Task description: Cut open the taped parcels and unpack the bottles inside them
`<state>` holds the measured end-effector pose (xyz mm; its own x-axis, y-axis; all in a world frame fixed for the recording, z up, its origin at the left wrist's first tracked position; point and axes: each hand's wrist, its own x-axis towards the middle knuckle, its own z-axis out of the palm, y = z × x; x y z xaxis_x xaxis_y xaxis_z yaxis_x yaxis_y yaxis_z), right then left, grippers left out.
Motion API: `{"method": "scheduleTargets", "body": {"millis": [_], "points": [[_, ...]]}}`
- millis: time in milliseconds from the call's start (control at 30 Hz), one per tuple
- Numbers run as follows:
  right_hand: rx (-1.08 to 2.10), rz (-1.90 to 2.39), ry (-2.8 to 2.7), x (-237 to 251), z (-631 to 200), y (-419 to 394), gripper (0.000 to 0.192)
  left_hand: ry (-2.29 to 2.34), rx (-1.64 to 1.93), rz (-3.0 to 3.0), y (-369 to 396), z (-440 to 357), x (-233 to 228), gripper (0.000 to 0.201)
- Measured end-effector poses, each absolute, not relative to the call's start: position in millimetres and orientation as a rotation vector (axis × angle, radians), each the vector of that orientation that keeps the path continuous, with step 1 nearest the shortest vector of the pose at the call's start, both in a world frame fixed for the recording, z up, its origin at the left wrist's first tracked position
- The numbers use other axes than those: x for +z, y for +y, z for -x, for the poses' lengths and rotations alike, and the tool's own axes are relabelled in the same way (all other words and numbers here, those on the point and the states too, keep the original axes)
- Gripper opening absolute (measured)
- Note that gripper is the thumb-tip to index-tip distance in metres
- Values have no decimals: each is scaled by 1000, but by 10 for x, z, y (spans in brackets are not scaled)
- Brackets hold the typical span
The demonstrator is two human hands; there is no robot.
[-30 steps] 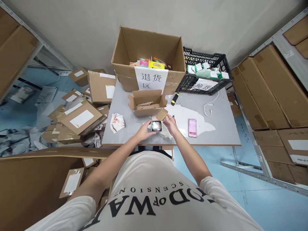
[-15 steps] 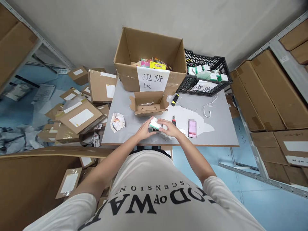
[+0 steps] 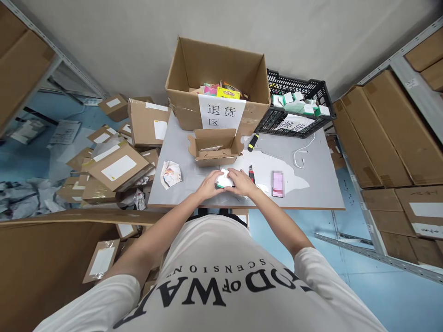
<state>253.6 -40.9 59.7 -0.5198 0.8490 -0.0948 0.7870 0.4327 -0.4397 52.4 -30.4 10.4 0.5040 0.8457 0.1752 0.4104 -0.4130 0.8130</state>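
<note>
A small white-and-green box point(image 3: 224, 179) is between my hands near the table's front edge. My left hand point(image 3: 210, 185) is closed on its left side, and my right hand point(image 3: 240, 182) grips it from the right with fingers over the top. Just beyond them stands an opened cardboard carton point(image 3: 216, 154) with its flaps up and a slip of paper inside. Close to my right fingers lies a red-and-black box cutter point(image 3: 251, 174). The underside of the small box is hidden by my hands.
A large cardboard box point(image 3: 183, 110) with colourful packets and a black crate point(image 3: 296, 124) of white-green boxes stand at the back. A phone point(image 3: 277, 183), a white cable point(image 3: 299, 159), a yellow-black tool point(image 3: 253, 142) and crumpled paper point(image 3: 170, 174) lie on the table point(image 3: 321, 184). Parcels point(image 3: 117, 168) pile up left.
My fingers have closed in over the top of the small box, and its white top now sits flatter and lower between my hands. The view has shifted slightly.
</note>
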Motion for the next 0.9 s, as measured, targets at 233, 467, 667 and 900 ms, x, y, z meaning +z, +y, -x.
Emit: {"method": "scheduleTargets", "body": {"millis": [233, 467, 667, 900], "points": [[648, 1214, -2794, 805, -2636, -240, 38, 1008, 709, -1957, -244, -503, 59, 96], [716, 1145, -2752, 638, -2651, -216, 40, 1002, 709, -1939, -235, -495, 60, 99], [686, 1293, -2623, 416, -2590, -383, 60, 992, 736, -1929, -224, -474, 39, 97], [452, 1308, -2704, 416, -2519, -457, 70, 975, 751, -1903, -230, -502, 59, 97]]}}
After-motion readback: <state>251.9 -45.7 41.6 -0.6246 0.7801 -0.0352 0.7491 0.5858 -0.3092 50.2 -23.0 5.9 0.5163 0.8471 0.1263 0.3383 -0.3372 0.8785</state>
